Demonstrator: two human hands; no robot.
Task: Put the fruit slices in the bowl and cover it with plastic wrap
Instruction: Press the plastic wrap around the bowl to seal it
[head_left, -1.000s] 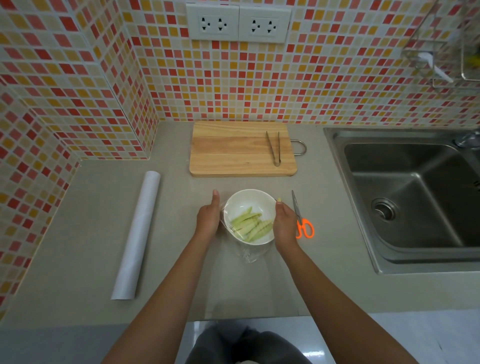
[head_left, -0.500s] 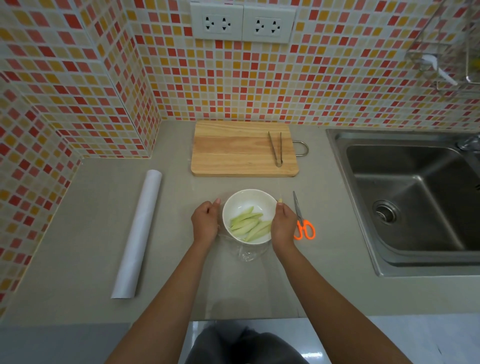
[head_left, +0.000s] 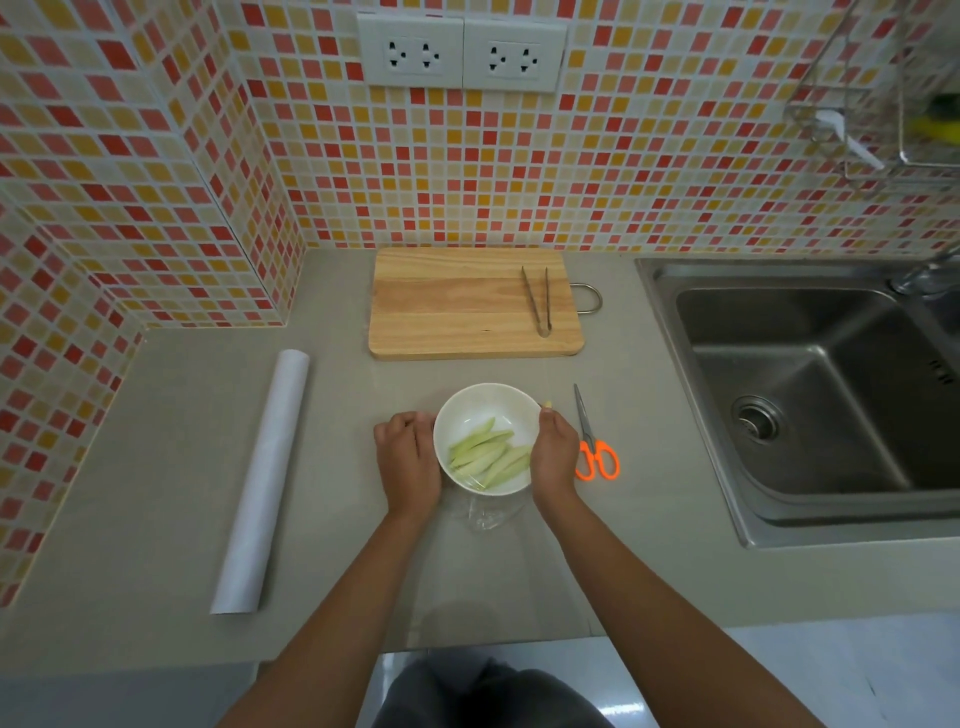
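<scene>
On the counter: white bowl (head_left: 487, 410) of fruit slices (head_left: 488, 453).
Hands: left hand (head_left: 408, 460) and right hand (head_left: 555, 453) cup its sides, apparently pressing plastic wrap (head_left: 483, 514) down to seal.

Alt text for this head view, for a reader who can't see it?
Two hands, left and right, cup a white bowl of green fruit slices under clear wrap on a counter. Nearby: roll, scissors, board with tongs, sink.

Small red, orange and yellow wall tiles (head_left: 597, 171); two white sockets (head_left: 462, 52); grey counter (head_left: 156, 467); steel sink (head_left: 821, 395) at right.
</scene>
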